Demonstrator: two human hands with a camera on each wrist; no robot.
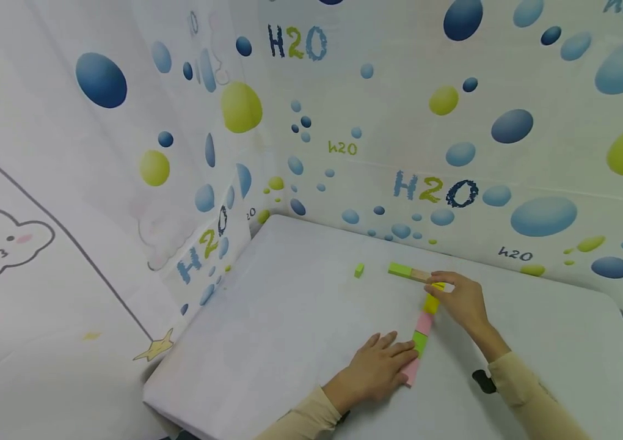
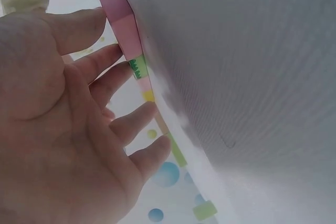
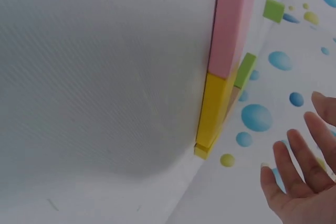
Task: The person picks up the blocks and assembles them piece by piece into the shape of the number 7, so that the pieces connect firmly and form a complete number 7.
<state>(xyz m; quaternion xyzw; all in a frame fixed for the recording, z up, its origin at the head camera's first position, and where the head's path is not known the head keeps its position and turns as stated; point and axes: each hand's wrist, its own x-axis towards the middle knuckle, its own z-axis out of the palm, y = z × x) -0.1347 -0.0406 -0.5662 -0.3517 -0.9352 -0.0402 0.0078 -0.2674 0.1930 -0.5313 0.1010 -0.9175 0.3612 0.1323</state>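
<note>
A row of wooden blocks runs away from the person: a pink block (image 1: 410, 373), a green block (image 1: 419, 344), another pink one, then a yellow block (image 1: 431, 304) with a small yellow piece at its far end. From there a tan block (image 1: 419, 275) and a light green block (image 1: 399, 269) extend leftward, making a corner. My left hand (image 1: 380, 366) lies along the row's left side, extended fingertips at the near pink and green blocks. Over the corner is my right hand (image 1: 462, 299), thumb and fingers apart; the right wrist view shows its loose fingers (image 3: 302, 166) holding nothing.
A lone small green block (image 1: 359, 269) stands left of the corner on the white table (image 1: 267, 305). Bubble-printed curtains (image 1: 344, 183) rise behind the table and along its left side. A dark object (image 1: 484, 381) is by the right cuff.
</note>
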